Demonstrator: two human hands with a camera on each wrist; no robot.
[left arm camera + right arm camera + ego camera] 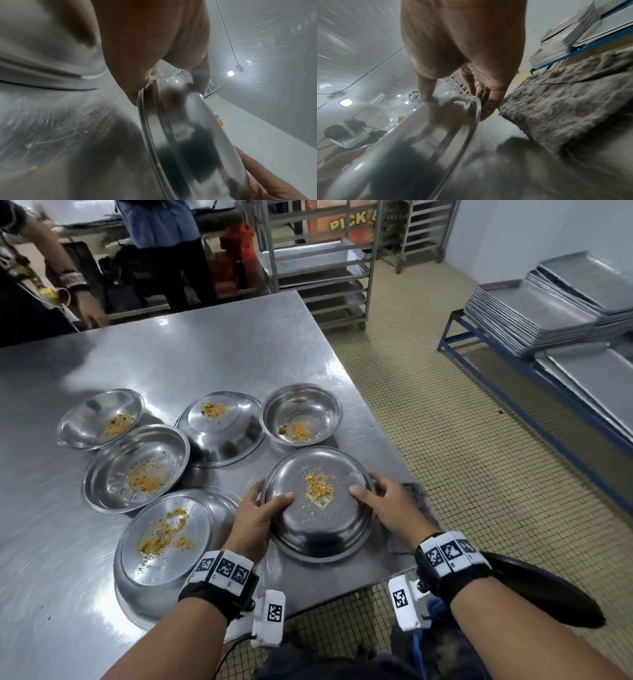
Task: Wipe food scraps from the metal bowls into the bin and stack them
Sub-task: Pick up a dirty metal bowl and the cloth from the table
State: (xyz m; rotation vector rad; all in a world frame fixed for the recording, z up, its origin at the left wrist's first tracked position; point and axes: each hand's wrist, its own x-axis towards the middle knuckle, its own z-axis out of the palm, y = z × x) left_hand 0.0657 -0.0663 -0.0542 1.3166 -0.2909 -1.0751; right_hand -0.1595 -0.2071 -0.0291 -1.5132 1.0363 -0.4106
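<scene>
1. Far left on the steel table (205, 344), four bowls with yellow scraps wait: one upright at the back (100, 419), one upright nearer (136, 468), two overturned (221, 429) (164, 539).
2. The left hand (255, 517) clasps the left rim of the overturned bowl (318, 503), thumb on top, fingers curled round the edge.
3. The right hand (388, 505) clamps the opposite rim likewise. I'd lift it level, since the crumbs (319, 486) sit loose on its upturned base.
4. A sixth bowl (301, 414) stands behind.
5. The grey rag (565, 100) lies just right of the bowl, at the table edge.
6. No bin is visible from here; a dark shape (548, 594) sits below the right forearm.
</scene>
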